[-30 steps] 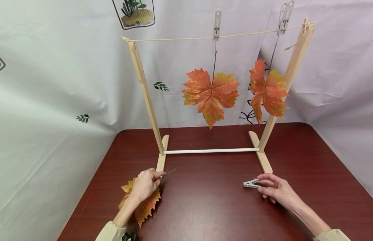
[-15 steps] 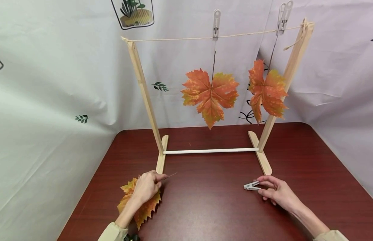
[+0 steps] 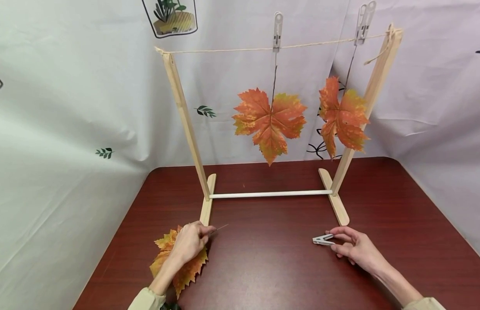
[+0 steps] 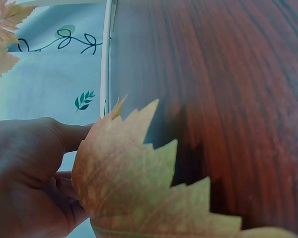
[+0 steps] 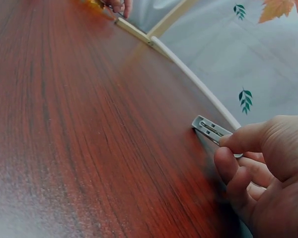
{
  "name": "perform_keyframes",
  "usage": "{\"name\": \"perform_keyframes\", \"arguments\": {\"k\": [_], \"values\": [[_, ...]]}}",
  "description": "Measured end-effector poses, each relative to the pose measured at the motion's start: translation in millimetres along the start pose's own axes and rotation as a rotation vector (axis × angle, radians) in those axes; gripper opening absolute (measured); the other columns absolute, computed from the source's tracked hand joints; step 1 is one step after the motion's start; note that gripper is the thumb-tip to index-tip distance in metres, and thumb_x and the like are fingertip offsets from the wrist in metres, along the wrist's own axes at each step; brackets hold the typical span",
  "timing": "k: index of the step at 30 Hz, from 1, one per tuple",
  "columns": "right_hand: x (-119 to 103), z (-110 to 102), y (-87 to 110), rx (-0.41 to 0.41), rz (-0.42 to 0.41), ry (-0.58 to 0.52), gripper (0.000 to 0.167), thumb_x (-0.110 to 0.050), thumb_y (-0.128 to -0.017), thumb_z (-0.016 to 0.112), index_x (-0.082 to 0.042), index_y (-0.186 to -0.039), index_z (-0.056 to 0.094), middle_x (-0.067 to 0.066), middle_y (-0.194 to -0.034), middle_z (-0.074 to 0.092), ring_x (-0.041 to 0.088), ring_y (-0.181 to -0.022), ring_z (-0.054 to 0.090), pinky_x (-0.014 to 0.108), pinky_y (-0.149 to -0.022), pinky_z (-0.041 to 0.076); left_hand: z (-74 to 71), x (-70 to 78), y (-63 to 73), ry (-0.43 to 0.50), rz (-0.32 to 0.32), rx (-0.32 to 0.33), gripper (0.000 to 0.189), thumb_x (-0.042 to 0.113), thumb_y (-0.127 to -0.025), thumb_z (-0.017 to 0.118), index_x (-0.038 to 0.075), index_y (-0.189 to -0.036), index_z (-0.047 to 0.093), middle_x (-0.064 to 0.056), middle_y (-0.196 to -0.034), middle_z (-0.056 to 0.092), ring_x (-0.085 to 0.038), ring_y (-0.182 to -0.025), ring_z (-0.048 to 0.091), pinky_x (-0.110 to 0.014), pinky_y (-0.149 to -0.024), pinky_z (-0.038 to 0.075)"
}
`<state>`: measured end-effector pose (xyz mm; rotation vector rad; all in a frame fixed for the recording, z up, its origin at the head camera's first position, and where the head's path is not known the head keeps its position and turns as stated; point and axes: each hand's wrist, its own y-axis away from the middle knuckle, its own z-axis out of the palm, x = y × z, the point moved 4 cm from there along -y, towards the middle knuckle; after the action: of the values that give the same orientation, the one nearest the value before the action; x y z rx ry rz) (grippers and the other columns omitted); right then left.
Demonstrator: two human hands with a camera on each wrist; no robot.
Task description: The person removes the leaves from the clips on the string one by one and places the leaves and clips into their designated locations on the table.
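Just in front of the wooden frame's (image 3: 187,122) left foot, the left hand (image 3: 190,241) is pinching a thin stem (image 3: 222,227) between thumb and fingers. The low leaf (image 3: 191,269) is spreading beneath that hand; whether it is touching the table (image 3: 263,267) is hard to tell. Near the frame's right foot, the right hand (image 3: 354,247) is squeezing a pale clothespin (image 3: 317,240) between thumb and fingertips. Along the frame's string (image 3: 224,51), two upper clips (image 3: 277,30) are holding hanging leaves (image 3: 270,125).
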<state>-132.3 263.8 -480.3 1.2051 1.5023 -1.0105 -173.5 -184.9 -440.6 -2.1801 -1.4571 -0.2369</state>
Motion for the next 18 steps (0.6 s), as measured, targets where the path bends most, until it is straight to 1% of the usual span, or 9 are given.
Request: {"name": "perform_keyframes", "arguments": {"k": [3, 9, 18], "values": [[-0.2, 0.1, 0.2, 0.015, 0.009, 0.010, 0.036, 0.003, -0.085, 0.074, 0.011, -0.116, 0.057, 0.007, -0.105, 0.072, 0.016, -0.054, 0.059, 0.028, -0.036, 0.040, 0.7, -0.4, -0.5, 0.012, -0.001, -0.010, 0.028, -0.008, -0.076, 0.074, 0.015, -0.091, 0.081, 0.006, -0.076, 0.063, -0.012, -0.062, 0.057, -0.024, -0.048, 0.039], [0.0, 0.8, 0.2, 0.032, 0.020, 0.023, 0.037, 0.003, -0.084, 0.075, 0.010, -0.117, 0.059, 0.013, -0.109, 0.071, 0.015, -0.054, 0.059, 0.028, -0.036, 0.040, 1.4, 0.2, 0.7, 0.021, -0.001, -0.013, 0.027, -0.008, -0.077, 0.074, 0.015, -0.090, 0.081, 0.006, -0.076, 0.062, -0.015, -0.063, 0.059, -0.025, -0.050, 0.040], [0.9, 0.8, 0.3, 0.038, 0.023, 0.033, 0.038, 0.003, -0.084, 0.075, 0.009, -0.118, 0.060, 0.018, -0.111, 0.070, 0.014, -0.052, 0.057, 0.028, -0.036, 0.040, 3.6, -0.3, 1.5, 0.030, 0.005, -0.016, 0.027, -0.009, -0.077, 0.073, 0.015, -0.088, 0.081, 0.007, -0.076, 0.061, -0.011, -0.062, 0.057, -0.024, -0.050, 0.042]]}}
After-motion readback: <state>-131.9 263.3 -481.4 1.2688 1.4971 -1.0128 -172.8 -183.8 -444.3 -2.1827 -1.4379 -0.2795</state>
